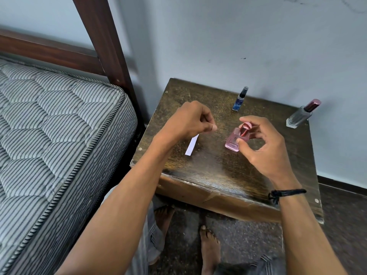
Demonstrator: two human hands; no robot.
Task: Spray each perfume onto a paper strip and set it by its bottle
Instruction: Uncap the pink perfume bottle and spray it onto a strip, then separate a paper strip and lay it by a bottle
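Note:
A small pink perfume bottle (235,140) is near the middle of the dark wooden table (214,175). My right hand (266,147) holds its pink cap (246,128) just above the neck, the cap's open side facing me, and my thumb presses the bottle's side. My left hand (190,121) hovers to the left with fingers curled and thumb against forefinger. A white paper strip (191,145) comes out from under it and slants down-left; its upper end is hidden. A blue bottle (240,100) and a clear bottle with a dark pink cap (301,114) stand at the back.
The table stands against a pale wall. A bed with a striped mattress (49,135) and a dark wooden post (103,40) is close on the left. My bare feet (208,249) are on the speckled floor below the table's front edge.

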